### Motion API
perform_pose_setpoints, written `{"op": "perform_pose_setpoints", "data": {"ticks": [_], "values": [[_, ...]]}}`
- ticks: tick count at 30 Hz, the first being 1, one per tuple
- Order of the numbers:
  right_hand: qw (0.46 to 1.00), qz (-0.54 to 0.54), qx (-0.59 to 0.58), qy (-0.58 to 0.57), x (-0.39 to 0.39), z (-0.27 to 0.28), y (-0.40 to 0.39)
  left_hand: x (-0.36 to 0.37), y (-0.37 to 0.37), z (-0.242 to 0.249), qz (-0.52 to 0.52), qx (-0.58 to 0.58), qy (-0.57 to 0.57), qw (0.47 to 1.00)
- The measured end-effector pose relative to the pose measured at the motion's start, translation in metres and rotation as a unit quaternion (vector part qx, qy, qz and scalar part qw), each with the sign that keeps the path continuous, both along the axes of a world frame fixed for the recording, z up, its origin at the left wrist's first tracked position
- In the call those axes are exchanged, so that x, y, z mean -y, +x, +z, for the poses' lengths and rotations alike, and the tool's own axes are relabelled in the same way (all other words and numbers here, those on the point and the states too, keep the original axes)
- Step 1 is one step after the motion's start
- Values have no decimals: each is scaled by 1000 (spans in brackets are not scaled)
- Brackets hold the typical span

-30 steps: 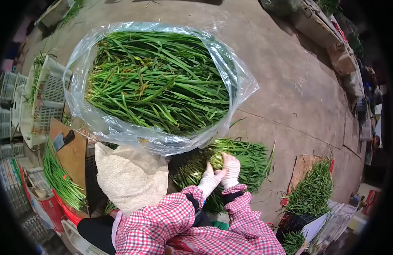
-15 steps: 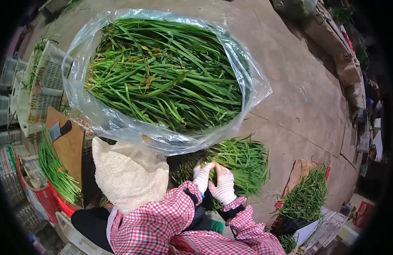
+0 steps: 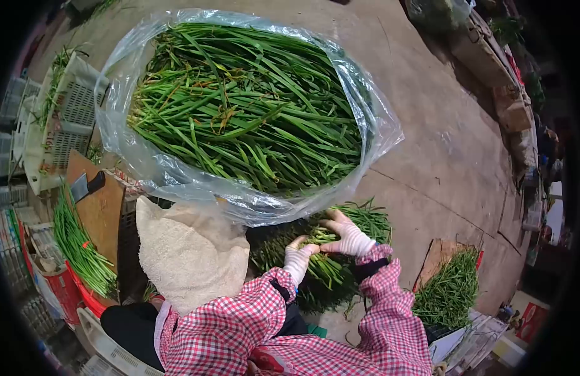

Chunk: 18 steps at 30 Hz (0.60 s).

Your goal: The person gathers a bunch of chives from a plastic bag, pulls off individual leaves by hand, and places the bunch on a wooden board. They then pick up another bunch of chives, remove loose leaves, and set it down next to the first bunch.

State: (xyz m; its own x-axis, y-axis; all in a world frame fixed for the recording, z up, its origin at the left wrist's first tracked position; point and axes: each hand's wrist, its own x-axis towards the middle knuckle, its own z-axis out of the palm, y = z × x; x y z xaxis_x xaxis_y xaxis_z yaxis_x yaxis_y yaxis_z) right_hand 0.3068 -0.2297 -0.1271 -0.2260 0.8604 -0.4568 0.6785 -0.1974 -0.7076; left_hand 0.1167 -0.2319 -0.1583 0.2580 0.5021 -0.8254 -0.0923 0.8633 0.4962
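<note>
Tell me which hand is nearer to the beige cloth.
Left. In the picture, the left hand is right of the beige cloth; the right hand is farther right, at the green stalks.

Dark-handled knife (image 3: pixel 89 185) on a brown board (image 3: pixel 100 218), pale perforated crate (image 3: pixel 79 106) nearby

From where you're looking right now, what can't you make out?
All in the head view:
Palms of the left hand and right hand: hidden by the hands' backs, so their exact grip on the greens is unclear.
Whatever lies beneath the beige cloth: covered by it.
Bottom of the plastic bag: buried under leaves.
Marking on the pale crate: too small and blurred.
</note>
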Motion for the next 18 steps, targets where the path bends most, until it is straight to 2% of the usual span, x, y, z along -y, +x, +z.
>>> {"op": "perform_pose_setpoints", "data": {"ticks": [2,4,6,8,10,12,14,16,18], "values": [[998,34,-54,-6,-8,-13,-2,-2,0,4,23,11,-6,1000],[997,57,-44,-26,-19,-15,-3,-4,-1,3,3,18,0,1000],[995,80,-35,-45,-24,-14,-5,-4,2,6,29,0,-18,999],[993,4,-101,-64,-20,-14,-7,-4,1,10,49,0,-12,999],[994,-22,-102,-36,-10,-25,-10,-4,1,20,56,5,-13,998],[984,-114,-128,-47,-5,-28,-16,-4,2,30,84,-48,-24,995],[984,-123,-127,-28,-11,-17,-25,-1,-1,27,88,-48,-32,994],[996,-72,25,41,-14,-22,-28,1,-3,27,91,-73,-19,993],[991,-25,129,15,-18,-30,-30,1,-6,31,90,-81,-9,993]]}}
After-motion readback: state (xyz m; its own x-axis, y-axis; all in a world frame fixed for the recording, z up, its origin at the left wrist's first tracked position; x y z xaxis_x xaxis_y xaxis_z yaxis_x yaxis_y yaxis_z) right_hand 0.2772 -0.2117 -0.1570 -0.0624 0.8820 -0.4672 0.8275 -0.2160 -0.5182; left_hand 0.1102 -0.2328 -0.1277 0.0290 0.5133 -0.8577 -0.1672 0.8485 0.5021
